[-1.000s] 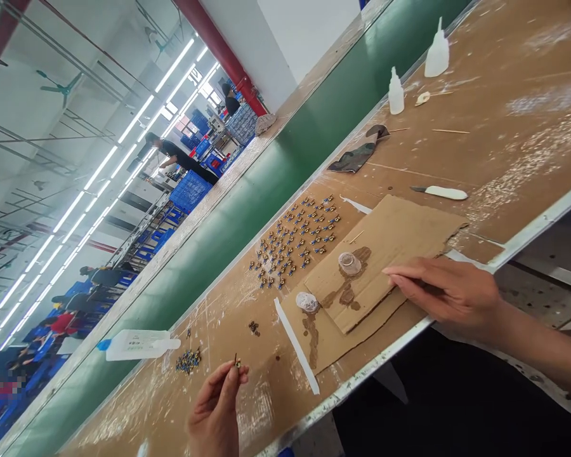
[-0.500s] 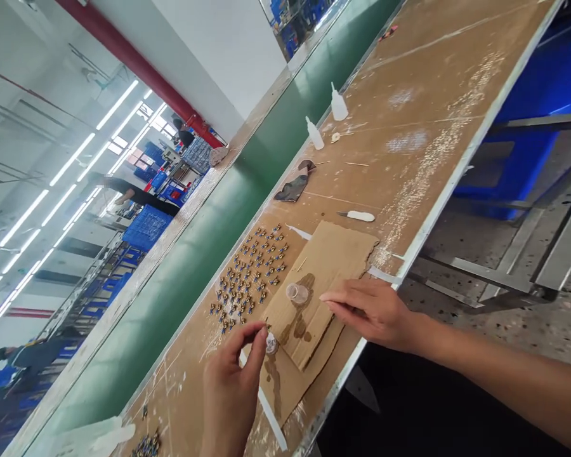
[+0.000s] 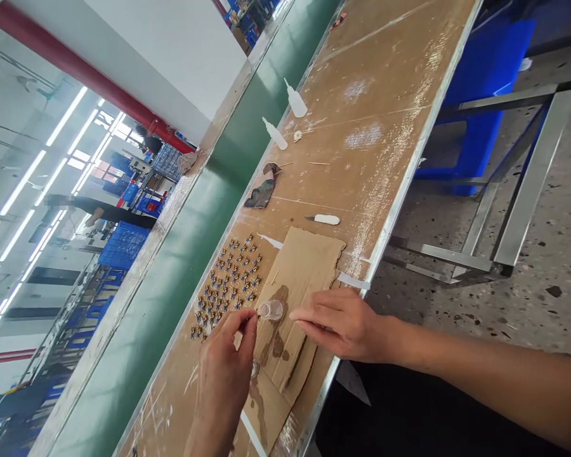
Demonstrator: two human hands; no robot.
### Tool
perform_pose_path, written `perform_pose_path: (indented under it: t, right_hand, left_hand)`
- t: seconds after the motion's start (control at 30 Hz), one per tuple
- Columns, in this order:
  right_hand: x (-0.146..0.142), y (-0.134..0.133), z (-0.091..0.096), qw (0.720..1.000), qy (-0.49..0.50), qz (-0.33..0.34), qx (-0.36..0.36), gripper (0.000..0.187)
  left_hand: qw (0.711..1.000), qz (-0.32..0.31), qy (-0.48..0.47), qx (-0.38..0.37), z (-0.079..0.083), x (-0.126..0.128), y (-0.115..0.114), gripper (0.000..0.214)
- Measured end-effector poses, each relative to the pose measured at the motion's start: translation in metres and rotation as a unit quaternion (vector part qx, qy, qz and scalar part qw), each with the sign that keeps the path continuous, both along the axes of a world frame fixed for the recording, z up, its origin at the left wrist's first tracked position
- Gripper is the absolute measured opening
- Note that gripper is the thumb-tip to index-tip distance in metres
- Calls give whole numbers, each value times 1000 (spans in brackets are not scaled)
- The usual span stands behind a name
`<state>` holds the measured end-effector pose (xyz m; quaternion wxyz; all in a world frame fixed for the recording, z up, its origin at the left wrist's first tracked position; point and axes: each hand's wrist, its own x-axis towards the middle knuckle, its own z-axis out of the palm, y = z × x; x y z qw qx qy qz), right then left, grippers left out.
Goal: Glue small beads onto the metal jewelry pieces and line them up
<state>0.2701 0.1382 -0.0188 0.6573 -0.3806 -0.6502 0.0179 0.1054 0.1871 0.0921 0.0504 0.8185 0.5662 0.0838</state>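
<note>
My left hand pinches a tiny dark piece between thumb and forefinger, right beside the mouth of a small clear cup. The piece is too small to make out fully. On the cup's other side, my right hand has thumb and forefinger pressed together; whatever they may hold is hidden. The cup stands on a cardboard sheet with dark wet stains. Partly behind my left hand is a second small clear container. Many small gold-and-blue pieces lie in rows left of the cardboard.
A white-handled knife lies beyond the cardboard. Farther off are a camouflage cloth, a wooden stick and two white squeeze bottles. A green partition borders the table. A blue stool stands at right; people work in the background.
My left hand has moved from the lower clear container up to the cup's mouth. My right hand stays pinched near the cup. The whole view has shifted.
</note>
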Motion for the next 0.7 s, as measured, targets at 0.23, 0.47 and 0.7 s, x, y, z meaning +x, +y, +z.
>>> perform_pose_path:
  t: [0.23, 0.47, 0.7]
  right_hand:
    - [1, 1, -1, 1000, 2, 1, -14, 18]
    - [2, 1, -1, 1000, 10, 3, -12, 18]
    - [0, 1, -2, 1000, 11, 5, -10, 17]
  left_hand:
    - [1000, -26, 10, 9, -1, 4, 4, 24]
    - [999, -31, 16, -6, 1, 4, 4, 23]
    - [999, -23, 31, -17, -1, 6, 6, 22]
